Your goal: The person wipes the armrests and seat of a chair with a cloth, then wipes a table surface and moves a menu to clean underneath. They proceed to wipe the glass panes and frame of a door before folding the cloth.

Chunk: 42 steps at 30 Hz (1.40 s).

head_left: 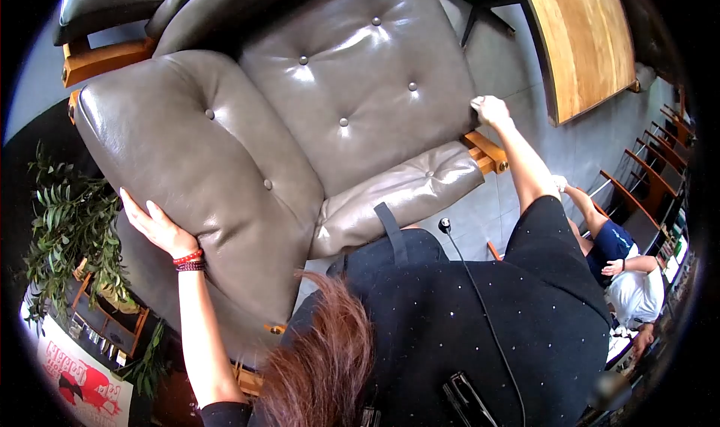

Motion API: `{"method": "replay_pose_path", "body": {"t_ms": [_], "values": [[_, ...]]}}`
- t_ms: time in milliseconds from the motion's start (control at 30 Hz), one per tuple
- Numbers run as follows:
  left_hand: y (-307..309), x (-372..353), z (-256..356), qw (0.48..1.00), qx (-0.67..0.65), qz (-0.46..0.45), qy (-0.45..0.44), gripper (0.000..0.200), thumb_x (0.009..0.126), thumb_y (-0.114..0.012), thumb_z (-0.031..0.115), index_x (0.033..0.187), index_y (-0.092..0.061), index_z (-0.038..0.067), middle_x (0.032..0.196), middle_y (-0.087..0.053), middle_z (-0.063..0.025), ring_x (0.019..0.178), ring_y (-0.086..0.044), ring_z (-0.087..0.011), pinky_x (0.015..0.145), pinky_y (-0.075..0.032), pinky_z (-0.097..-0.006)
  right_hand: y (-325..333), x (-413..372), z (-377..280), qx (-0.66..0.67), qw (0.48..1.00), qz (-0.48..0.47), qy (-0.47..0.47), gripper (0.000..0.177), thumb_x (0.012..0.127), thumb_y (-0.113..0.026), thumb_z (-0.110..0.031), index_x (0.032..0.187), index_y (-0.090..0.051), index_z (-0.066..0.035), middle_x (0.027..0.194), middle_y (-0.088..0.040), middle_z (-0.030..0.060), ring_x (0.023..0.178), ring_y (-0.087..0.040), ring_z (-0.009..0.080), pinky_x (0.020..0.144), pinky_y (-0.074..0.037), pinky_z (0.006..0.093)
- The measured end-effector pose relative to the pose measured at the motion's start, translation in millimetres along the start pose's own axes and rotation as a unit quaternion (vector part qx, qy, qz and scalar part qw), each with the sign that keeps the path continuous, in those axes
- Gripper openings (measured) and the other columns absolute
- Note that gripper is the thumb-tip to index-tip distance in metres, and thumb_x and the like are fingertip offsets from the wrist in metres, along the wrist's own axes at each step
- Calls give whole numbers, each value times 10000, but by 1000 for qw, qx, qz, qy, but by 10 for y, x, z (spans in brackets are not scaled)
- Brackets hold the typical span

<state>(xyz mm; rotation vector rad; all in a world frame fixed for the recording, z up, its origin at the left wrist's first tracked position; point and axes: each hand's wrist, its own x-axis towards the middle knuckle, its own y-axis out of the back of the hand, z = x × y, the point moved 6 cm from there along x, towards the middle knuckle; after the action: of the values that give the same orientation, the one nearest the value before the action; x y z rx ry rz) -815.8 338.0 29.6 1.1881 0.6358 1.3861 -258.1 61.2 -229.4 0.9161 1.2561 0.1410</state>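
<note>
A brown-grey leather armchair with a buttoned seat cushion (367, 70), a tufted backrest (225, 145) and a padded armrest (409, 190) fills the middle of the view. My left hand (161, 230) lies on the top part of the backrest, fingers stretched out, red and dark bead bracelets at its wrist. At the seat cushion's front corner, my right hand (493, 112) is closed on the cushion's edge; its fingertips are partly hidden. Just below that hand, the end of the wooden frame (491, 157) sticks out under the armrest.
A wooden table (581, 44) stands at upper right on a grey tiled floor (551, 145). Leafy plants (71, 232) are behind the backrest. Another person in a white shirt (636, 296) is at right, near wooden chairs (656, 164). A black cable (484, 307) hangs over my clothing.
</note>
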Motion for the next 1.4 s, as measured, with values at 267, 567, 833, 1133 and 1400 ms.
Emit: {"method": "replay_pose_path", "body": {"t_ms": [267,567,833,1133,1400], "values": [[0,3,-12,1000,0,-5,19,513,955,-355,297,1382,-327,15,1417,-340,-160,1313,-304,-296,1093,-206,-409,-525,-572,-2971,147,952,40,267,305,817,-500,-341,834,-689,-102,774,-646,197,749,-622,374,741,-461,485],[-2,-10,-10,999,1,-13,30,566,951,-345,373,1393,-311,22,1427,-328,-152,1320,-294,-295,1093,-198,-417,-445,-23,-2198,177,976,41,119,526,845,-553,-303,1322,-424,-125,1376,-375,175,1126,-485,383,927,-441,437],[-18,4,0,999,-1,-12,34,563,948,-346,366,1391,-314,20,1424,-330,-157,1320,-294,-301,1094,-194,-418,-839,671,-847,29,972,187,-139,577,940,-395,-313,1430,-222,-62,1479,-218,143,1375,-167,317,1096,-198,484],[-8,25,-2,999,2,-13,43,594,933,-351,384,1394,-303,14,1424,-320,-174,1322,-279,-327,1089,-193,-445,-65,1285,-1488,-16,930,253,-265,629,859,-496,-231,1422,-255,-87,1442,-298,163,1326,-274,330,1072,-258,446],[-9,4,-52,998,5,-19,59,624,927,-354,420,1401,-290,19,1430,-307,-179,1323,-273,-331,1086,-193,-454,450,693,-3949,85,880,324,338,440,920,-390,-236,1342,-405,-110,1344,-443,165,1109,-527,359,926,-425,492]]}}
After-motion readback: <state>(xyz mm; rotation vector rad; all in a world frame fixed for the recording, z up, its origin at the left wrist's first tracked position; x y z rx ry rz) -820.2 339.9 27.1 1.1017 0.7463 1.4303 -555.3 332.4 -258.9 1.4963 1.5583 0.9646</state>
